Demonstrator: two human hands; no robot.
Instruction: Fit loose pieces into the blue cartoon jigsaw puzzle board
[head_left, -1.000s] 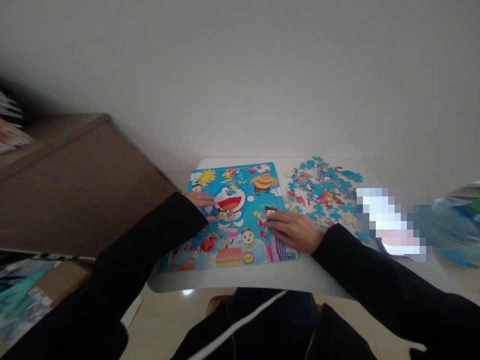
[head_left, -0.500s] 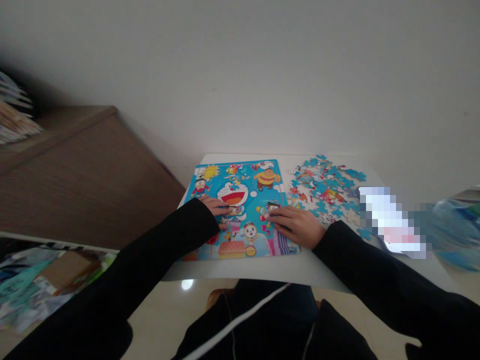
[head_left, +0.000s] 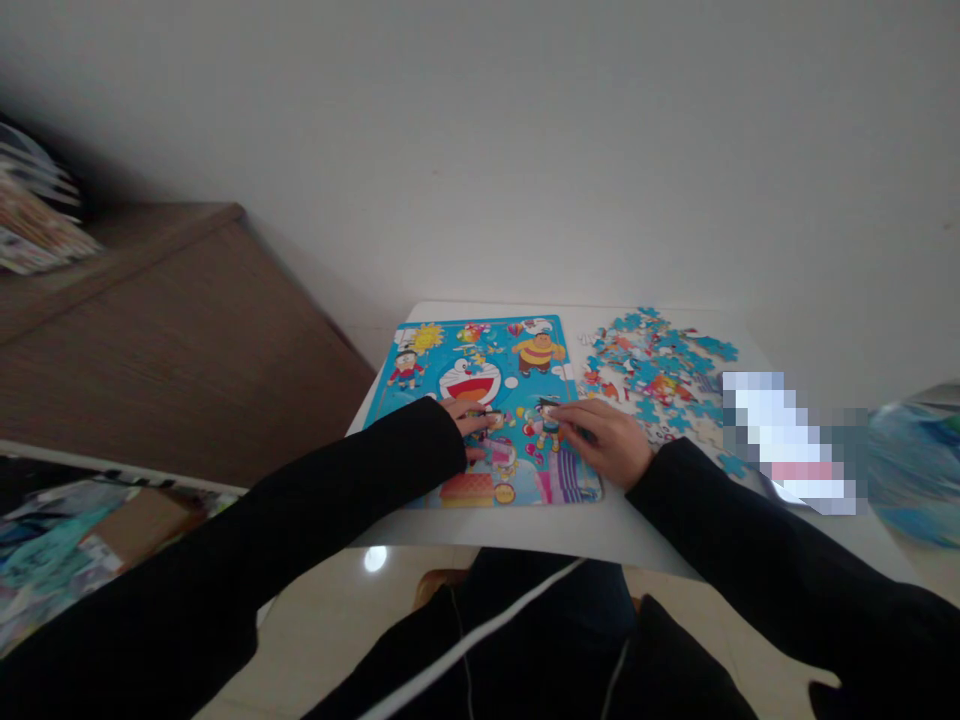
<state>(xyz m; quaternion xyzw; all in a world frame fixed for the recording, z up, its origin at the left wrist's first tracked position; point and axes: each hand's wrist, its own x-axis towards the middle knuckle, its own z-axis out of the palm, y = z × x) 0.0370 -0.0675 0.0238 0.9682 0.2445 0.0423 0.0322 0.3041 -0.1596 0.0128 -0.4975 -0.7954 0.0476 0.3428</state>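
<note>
A bright blue cartoon jigsaw board [head_left: 480, 375] lies flat on a small white table [head_left: 600, 530]. My left hand [head_left: 471, 421] rests on the board's middle, fingers pressed on a puzzle piece there. My right hand [head_left: 604, 436] lies on the board's right part, its fingertips pinching a small puzzle piece [head_left: 548, 411] against the picture. Both arms wear black sleeves. A heap of loose puzzle pieces [head_left: 651, 372] lies on the table just right of the board, beyond my right hand.
A brown wooden cabinet [head_left: 172, 340] stands to the left of the table. Colourful boxes and papers [head_left: 82, 545] lie on the floor at lower left. A blurred-out object [head_left: 787, 440] and a bluish bag [head_left: 911, 455] sit at the right. A white wall is behind.
My left hand has slid to the right across the board towards my right hand. The right hand has drawn its fingers in around a piece. The view has shifted slightly.
</note>
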